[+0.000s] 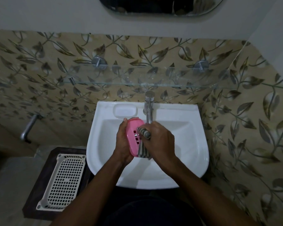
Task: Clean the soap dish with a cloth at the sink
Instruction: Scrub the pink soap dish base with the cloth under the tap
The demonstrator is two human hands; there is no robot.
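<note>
Over the white sink (194, 144) I hold a pink soap dish (134, 129) with slotted drain holes. My left hand (122, 144) grips it from the left edge and underneath. My right hand (160, 141) is closed around a grey striped cloth (144, 144) that presses against the dish's inner face and hangs down below it. The dish is tilted, its hollow side facing right toward the cloth. Both hands sit just below the tap's spout.
A chrome tap (149, 106) stands at the sink's back, with a moulded soap recess (125, 110) to its left. A glass shelf (137, 79) spans the leaf-patterned tiled wall. A white perforated basket (64, 180) rests on a dark stand at lower left. A wall pipe (29, 126) juts out left.
</note>
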